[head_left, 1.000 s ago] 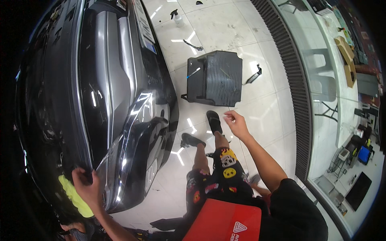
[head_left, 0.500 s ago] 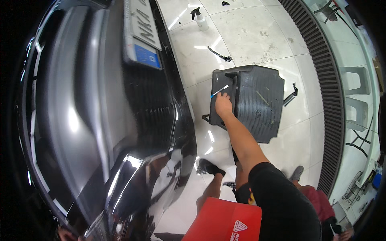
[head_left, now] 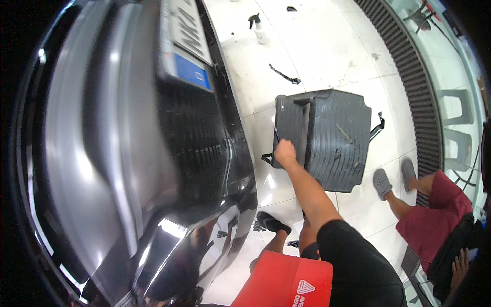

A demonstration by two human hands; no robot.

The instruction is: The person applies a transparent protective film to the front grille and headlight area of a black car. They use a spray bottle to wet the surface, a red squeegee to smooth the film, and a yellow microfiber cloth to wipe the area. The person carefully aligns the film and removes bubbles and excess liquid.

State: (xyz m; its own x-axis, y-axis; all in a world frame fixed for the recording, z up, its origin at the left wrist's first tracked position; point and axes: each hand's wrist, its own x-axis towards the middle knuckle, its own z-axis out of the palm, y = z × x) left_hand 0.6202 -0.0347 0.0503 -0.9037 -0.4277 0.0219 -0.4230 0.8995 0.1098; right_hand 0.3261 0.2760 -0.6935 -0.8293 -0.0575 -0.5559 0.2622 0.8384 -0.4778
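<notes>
My right hand (head_left: 285, 153) reaches down over the left edge of a black ribbed plastic step stool (head_left: 337, 133). Its fingers are closed around a slim, dark bluish stick-like tool (head_left: 276, 134), which juts out beyond them along the stool's lower step; its exact kind is too small to tell. My left hand does not show. At the bottom, a flat red panel (head_left: 286, 279) covers part of my body.
A glossy black car bumper (head_left: 204, 128) fills the left side. Around the stool lie black strips (head_left: 284, 74), with a spray bottle (head_left: 258, 30) beyond. A person in maroon shorts (head_left: 434, 220) stands at right, near a long floor grate (head_left: 424, 117).
The blue-and-white tool that lay across the stool under my fingers now points upward from my closed hand. My hand has drawn slightly nearer. The other person has come further into view.
</notes>
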